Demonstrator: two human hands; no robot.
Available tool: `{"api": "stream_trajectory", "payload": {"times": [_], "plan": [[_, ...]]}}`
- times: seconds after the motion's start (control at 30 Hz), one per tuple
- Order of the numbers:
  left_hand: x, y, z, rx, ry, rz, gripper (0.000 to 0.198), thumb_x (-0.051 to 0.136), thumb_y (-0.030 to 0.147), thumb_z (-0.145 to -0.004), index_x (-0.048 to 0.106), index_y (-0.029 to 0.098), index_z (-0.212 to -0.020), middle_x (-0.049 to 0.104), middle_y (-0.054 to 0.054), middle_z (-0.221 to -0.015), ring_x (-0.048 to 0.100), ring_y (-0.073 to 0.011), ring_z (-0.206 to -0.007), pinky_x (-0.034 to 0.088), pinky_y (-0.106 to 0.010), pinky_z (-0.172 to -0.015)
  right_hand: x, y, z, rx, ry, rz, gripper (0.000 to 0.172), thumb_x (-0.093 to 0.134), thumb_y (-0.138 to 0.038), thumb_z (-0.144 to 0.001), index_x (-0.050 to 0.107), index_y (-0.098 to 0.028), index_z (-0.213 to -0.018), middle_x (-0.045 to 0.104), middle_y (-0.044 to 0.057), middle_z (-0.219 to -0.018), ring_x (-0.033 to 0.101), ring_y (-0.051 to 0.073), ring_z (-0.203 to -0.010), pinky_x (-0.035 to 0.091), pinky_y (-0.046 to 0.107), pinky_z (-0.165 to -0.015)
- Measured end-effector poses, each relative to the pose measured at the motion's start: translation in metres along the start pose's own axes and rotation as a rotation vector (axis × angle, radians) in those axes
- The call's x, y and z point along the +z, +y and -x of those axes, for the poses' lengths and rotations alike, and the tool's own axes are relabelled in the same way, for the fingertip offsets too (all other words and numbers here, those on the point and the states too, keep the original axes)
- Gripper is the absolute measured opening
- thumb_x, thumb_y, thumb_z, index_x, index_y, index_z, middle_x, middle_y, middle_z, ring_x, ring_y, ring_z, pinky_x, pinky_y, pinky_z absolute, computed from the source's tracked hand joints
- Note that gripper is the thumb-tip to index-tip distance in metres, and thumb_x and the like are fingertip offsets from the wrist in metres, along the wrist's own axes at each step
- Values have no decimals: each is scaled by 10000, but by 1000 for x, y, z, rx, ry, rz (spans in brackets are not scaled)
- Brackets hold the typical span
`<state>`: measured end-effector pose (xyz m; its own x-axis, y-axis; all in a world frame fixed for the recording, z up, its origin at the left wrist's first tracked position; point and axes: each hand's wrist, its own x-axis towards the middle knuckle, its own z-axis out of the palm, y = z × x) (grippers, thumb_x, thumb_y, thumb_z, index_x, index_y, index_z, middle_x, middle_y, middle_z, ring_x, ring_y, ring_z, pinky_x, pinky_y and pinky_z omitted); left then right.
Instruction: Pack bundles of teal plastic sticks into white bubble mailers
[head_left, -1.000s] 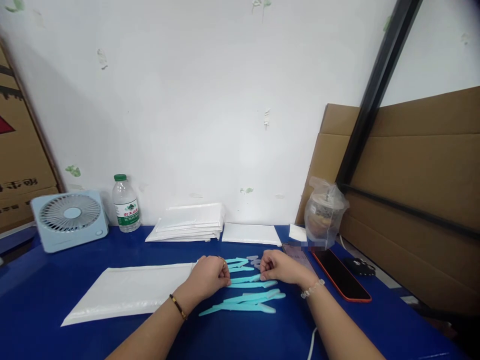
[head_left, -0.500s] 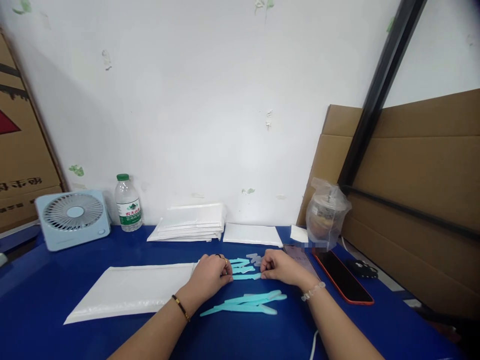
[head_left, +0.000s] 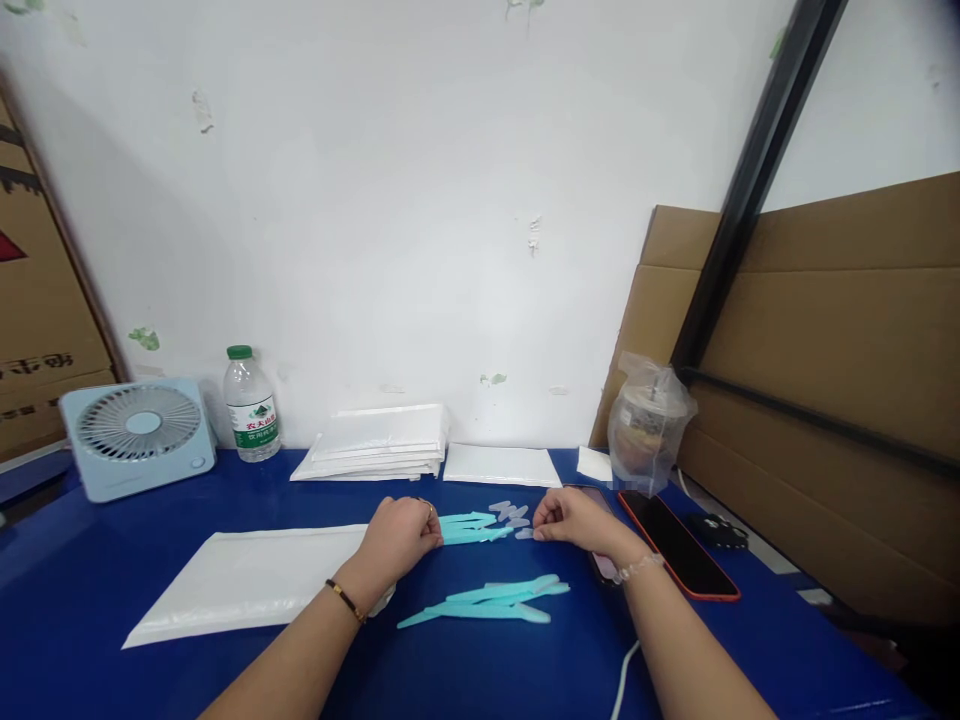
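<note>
My left hand (head_left: pixel 397 545) is closed in a pinch on the handle end of a turquoise eyebrow razor (head_left: pixel 480 537), which points right, low over the table. Just behind it lie several more turquoise razors (head_left: pixel 469 519), partly hidden by my fingers. My right hand (head_left: pixel 576 520) is pinched too, its fingertips on a small clear blade cap (head_left: pixel 524 534). Several similar clear caps (head_left: pixel 504 511) form a loose group between the two hands, slightly farther back. Nearer to me, another pile of turquoise razors (head_left: pixel 495 602) lies crossed on the blue table.
A white padded mailer (head_left: pixel 247 580) lies left, partly under my left forearm. Stacked mailers (head_left: pixel 379 440), a water bottle (head_left: pixel 253 410) and a blue fan (head_left: pixel 142 435) stand along the wall. Right are two phones (head_left: pixel 679 550), a bagged drink cup (head_left: pixel 646 425) and a white cable (head_left: pixel 622 680).
My right hand has moved slightly right, away from the razor, and a clear cap now shows at its fingertips. My left hand has shifted a little left and back with the razor.
</note>
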<state>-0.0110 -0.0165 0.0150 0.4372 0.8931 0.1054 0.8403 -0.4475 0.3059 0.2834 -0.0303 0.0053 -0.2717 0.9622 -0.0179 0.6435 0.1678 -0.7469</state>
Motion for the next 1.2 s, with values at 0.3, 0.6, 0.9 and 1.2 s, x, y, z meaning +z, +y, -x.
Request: {"api": "stream_trajectory", "payload": {"times": [0.3,0.6,0.9,1.2], "plan": [[5,26,15,187,-184,287,297,604,498,-708,687,242,-833,665,8,-821,581,-148,-719,343,-222,-581,-3,-15,12,-60,-356,92,311,786,-415,-541,721,-148,-688,599,-7,-601,512,108,-545,369,202,-498],[8,5,3,51,-94,110,139,604,343,-705,667,227,-747,667,2,-764,573,-161,-712,329,-243,-601,5,-5,1,-35,-53,-4,241,729,-357,-634,657,-142,-717,647,21,-677,563,142,-630,411,220,-558],[0,21,16,140,-131,215,268,622,482,-683,674,234,-770,647,4,-791,573,-149,-715,348,-227,-587,-5,-14,16,-79,-312,206,292,804,-373,-505,719,-168,-693,599,-9,-671,522,119,-603,370,202,-514],[11,25,15,159,-170,212,188,571,368,-731,654,210,-674,638,15,-677,532,-117,-614,313,-218,-546,-3,-23,15,-102,-231,159,165,727,-305,-642,684,-160,-707,569,-7,-735,502,102,-623,376,192,-542]]}}
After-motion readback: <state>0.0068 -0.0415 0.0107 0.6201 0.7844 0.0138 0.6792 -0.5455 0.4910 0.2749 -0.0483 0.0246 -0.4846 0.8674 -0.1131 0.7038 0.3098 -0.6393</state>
